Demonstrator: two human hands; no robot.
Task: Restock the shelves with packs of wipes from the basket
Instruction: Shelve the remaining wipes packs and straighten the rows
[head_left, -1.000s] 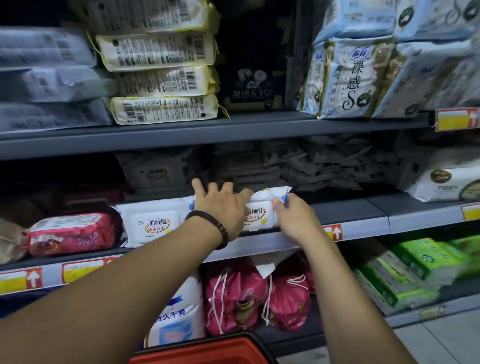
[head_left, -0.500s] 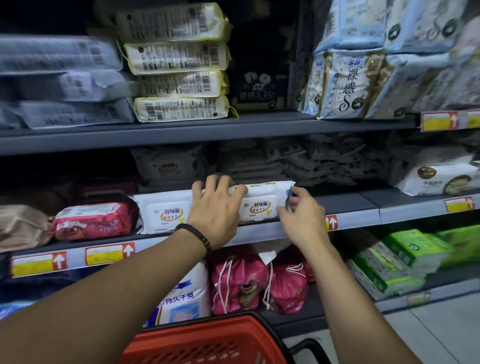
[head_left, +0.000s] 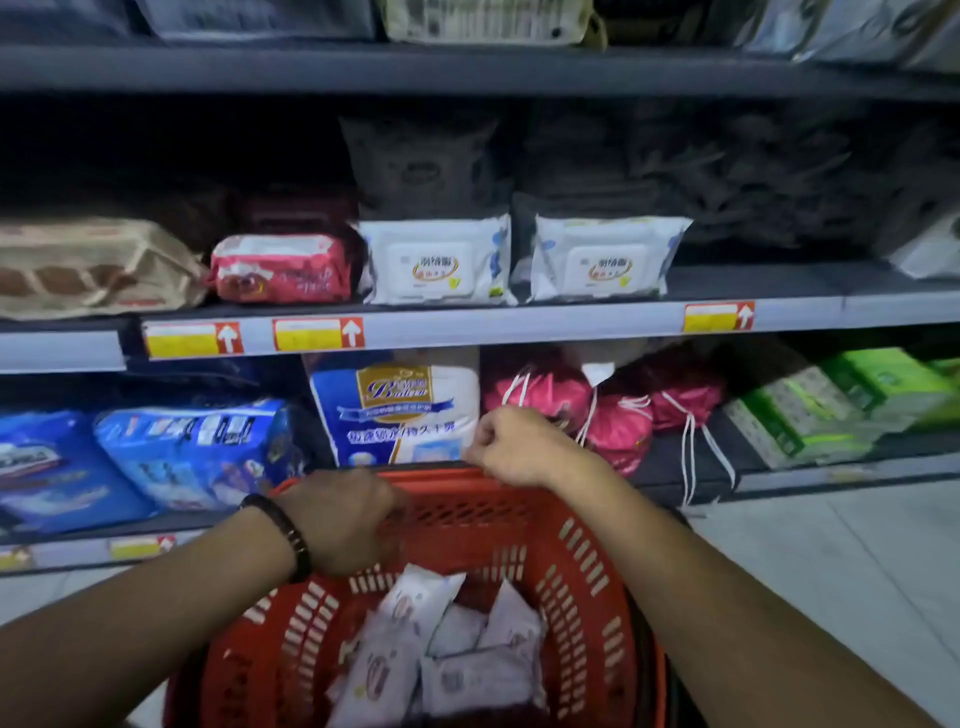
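Observation:
Two white packs of wipes lie side by side on the middle shelf (head_left: 519, 327), one on the left (head_left: 436, 260) and one on the right (head_left: 602, 260). Below me stands the red basket (head_left: 576, 551) with several pale packs of wipes (head_left: 415, 654) in its bottom. My left hand (head_left: 337, 519), with a dark bracelet at the wrist, hangs over the basket's left side with its fingers pointing down and nothing in them. My right hand (head_left: 514, 447) hovers by the basket's far rim, loosely curled and holding nothing.
A pink pack (head_left: 283, 270) and a brown pack (head_left: 93, 270) lie left of the white packs. The lower shelf holds blue packs (head_left: 187, 447), a white-and-blue bag (head_left: 400, 410), pink drawstring bags (head_left: 618, 421) and green boxes (head_left: 831, 405). Pale floor tiles (head_left: 831, 571) lie to the right.
Both hands have let go of the white pack on the middle shelf and come down to the basket. My view has tilted down, showing the basket's contents.

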